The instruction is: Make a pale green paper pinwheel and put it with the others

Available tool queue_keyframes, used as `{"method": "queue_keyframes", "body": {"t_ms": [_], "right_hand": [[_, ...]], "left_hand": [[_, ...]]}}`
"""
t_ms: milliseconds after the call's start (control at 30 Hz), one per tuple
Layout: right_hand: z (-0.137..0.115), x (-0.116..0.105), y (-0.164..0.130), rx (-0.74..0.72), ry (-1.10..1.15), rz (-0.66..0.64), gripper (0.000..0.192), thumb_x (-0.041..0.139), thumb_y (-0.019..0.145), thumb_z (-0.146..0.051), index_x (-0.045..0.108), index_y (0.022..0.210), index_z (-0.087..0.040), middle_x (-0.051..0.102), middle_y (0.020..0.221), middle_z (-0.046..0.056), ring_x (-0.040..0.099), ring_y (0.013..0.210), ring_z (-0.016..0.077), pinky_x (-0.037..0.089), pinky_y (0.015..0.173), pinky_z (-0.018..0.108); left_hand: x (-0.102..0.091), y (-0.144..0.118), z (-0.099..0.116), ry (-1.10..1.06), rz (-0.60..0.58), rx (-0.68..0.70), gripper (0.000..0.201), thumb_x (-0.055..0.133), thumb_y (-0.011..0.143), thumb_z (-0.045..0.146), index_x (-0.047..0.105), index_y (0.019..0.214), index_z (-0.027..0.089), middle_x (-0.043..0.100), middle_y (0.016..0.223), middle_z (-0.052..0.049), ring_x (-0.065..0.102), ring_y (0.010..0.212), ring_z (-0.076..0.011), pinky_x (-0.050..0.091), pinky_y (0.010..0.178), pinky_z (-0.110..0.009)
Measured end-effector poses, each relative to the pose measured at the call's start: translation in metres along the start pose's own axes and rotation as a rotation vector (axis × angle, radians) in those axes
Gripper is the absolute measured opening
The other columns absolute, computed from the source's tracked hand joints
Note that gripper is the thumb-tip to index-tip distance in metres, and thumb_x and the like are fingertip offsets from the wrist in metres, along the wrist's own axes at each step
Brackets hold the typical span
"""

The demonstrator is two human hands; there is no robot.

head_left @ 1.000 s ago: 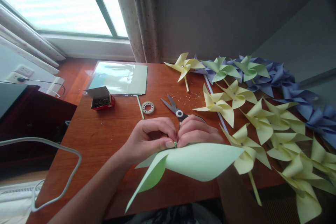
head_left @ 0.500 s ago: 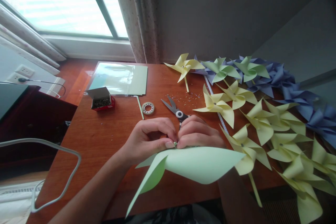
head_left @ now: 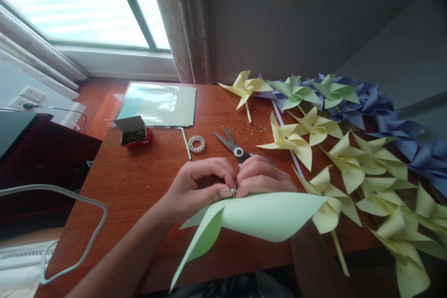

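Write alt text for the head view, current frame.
Both hands, left hand and right hand, pinch the centre of a pale green paper pinwheel over a wooden table. Scissors, a tape roll and a small box lie behind; finished yellow pinwheels spread rightward.

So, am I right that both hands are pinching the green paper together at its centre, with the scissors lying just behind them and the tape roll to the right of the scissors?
Nearly: the head view shows the tape roll to the left of the scissors, not the right. The rest holds: left hand and right hand pinch the green paper at its centre.
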State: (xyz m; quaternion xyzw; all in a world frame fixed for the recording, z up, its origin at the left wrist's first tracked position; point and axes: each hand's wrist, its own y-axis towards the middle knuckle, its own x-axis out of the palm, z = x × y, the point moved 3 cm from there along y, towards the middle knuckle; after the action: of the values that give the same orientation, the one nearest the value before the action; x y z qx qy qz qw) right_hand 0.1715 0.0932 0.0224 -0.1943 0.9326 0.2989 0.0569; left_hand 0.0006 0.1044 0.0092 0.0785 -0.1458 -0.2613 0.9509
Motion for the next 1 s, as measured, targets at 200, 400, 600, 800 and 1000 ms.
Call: {"method": "queue_keyframes", "body": {"t_ms": [200,400,600,800,1000], "right_hand": [[0.0006,0.0000,-0.0008,-0.014,-0.008,-0.015,0.008,0.065,0.093,-0.023,0.072,0.089,-0.022,0.068,0.084,0.003,0.062,0.080,0.0186,0.054,0.076,0.034],[0.0020,0.0004,-0.0019,-0.006,-0.003,-0.027,0.007,0.065,0.093,-0.022,0.072,0.092,-0.023,0.068,0.086,0.001,0.061,0.082,0.0190,0.054,0.077,0.037],[0.0001,0.0001,-0.0013,-0.018,0.003,-0.017,0.005,0.067,0.090,-0.018,0.071,0.091,-0.022,0.068,0.084,0.003,0.062,0.080,0.0194,0.053,0.074,0.037],[0.0004,0.0003,-0.0014,-0.001,0.009,-0.016,0.008,0.070,0.086,-0.013,0.072,0.089,-0.020,0.068,0.083,0.003,0.061,0.080,0.0191,0.052,0.075,0.036],[0.0003,0.0004,-0.0011,-0.010,0.003,-0.009,0.006,0.069,0.089,-0.017,0.072,0.090,-0.022,0.069,0.084,0.003,0.060,0.079,0.0192,0.052,0.074,0.037]], "left_hand": [[0.0018,-0.0007,-0.0009,-0.054,-0.020,-0.030,0.011,0.073,0.087,0.021,0.070,0.081,0.012,0.063,0.079,-0.007,0.057,0.074,-0.0145,0.046,0.067,-0.024],[0.0017,-0.0007,-0.0021,-0.072,-0.021,-0.043,0.010,0.072,0.087,0.020,0.071,0.082,0.011,0.064,0.080,-0.007,0.058,0.074,-0.0145,0.046,0.067,-0.024],[0.0027,-0.0002,-0.0026,-0.061,-0.007,-0.028,0.014,0.071,0.088,0.024,0.071,0.081,0.011,0.064,0.077,-0.007,0.057,0.071,-0.0142,0.046,0.065,-0.024],[0.0018,-0.0006,-0.0044,-0.075,0.012,-0.059,0.018,0.074,0.086,0.027,0.071,0.079,0.011,0.064,0.076,-0.007,0.057,0.069,-0.0144,0.046,0.062,-0.025],[0.0010,-0.0018,-0.0078,-0.143,-0.002,-0.097,0.015,0.075,0.085,0.026,0.072,0.080,0.011,0.063,0.078,-0.007,0.056,0.071,-0.0142,0.045,0.063,-0.024]]}}
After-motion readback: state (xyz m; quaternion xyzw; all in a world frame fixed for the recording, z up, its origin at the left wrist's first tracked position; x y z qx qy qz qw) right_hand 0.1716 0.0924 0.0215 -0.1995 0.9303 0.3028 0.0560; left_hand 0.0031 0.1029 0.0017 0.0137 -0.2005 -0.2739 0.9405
